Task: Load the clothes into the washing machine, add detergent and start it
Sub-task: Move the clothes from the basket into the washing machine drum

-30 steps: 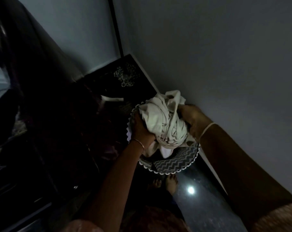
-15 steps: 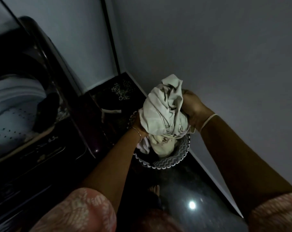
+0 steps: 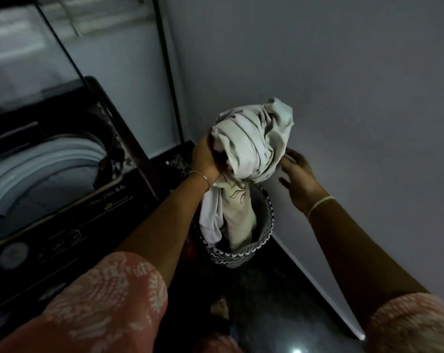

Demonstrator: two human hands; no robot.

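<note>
Head view: left hand [image 3: 205, 159] grips the pale clothes bundle [image 3: 254, 141] above the laundry basket [image 3: 265, 225] — right hand [image 3: 296, 177], fingers spread, empty, just beside it — washing machine [image 3: 70, 174] open at left.

One washing machine [image 3: 63, 179], one laundry basket [image 3: 241, 256], one bundle of pale clothes [image 3: 251, 146], two hands [image 3: 207, 159], two bracelets [image 3: 199, 175]

At your twelve to three o'clock stands a plain grey wall [image 3: 343, 72]; glossy dark stone floor [image 3: 279, 314] lies at six.
</note>
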